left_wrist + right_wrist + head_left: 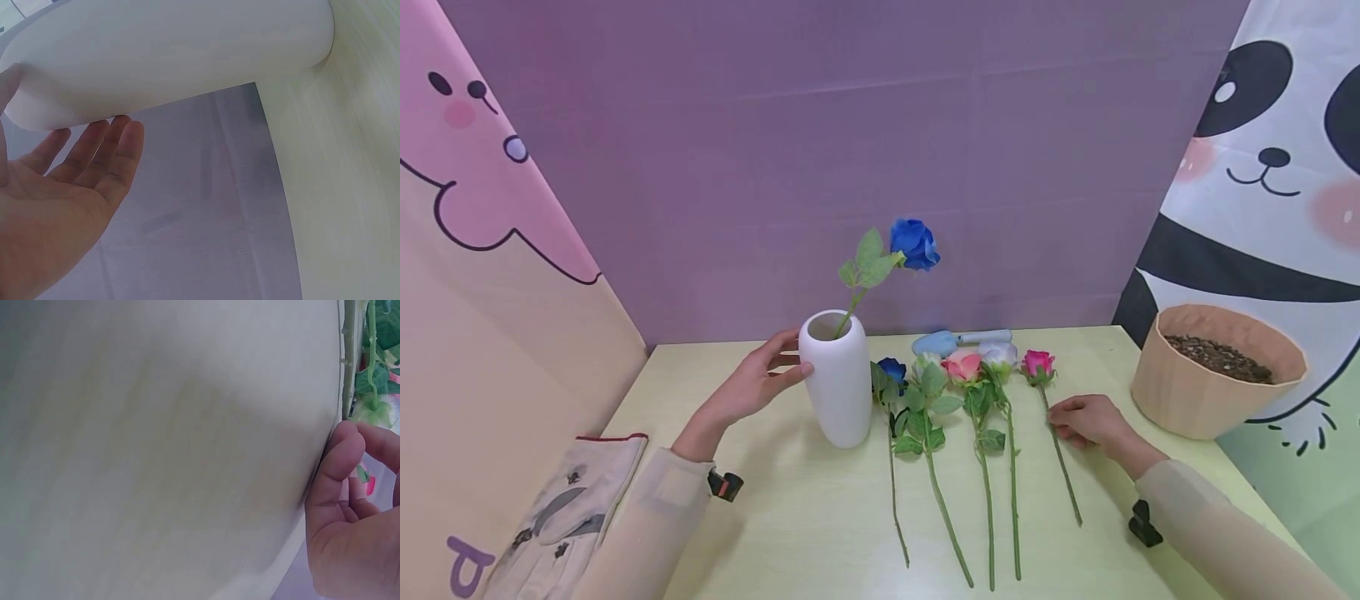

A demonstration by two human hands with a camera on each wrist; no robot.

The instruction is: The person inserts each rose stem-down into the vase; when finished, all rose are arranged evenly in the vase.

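My left hand (760,379) holds the white vase (838,383) near its top, thumb in front and fingers behind. In the left wrist view, fingertips (128,134) touch the side of the vase (187,56). A blue rose (914,244) with green leaves stands in the vase, leaning right. At the right, my right hand (1093,421) pinches the stem of a magenta rose (1038,365) lying on the table. In the right wrist view, thumb and forefinger meet at the stem (348,369), close to the tabletop; the bloom is mostly hidden behind the hand.
Between the hands lie a dark blue rose (892,372), a pink rose (962,365) and pale blooms, stems pointing toward me. Behind them rests a light blue trowel (936,342). A soil-filled pot (1202,400) stands at the right; folded cloth (561,508) lies at the left edge.
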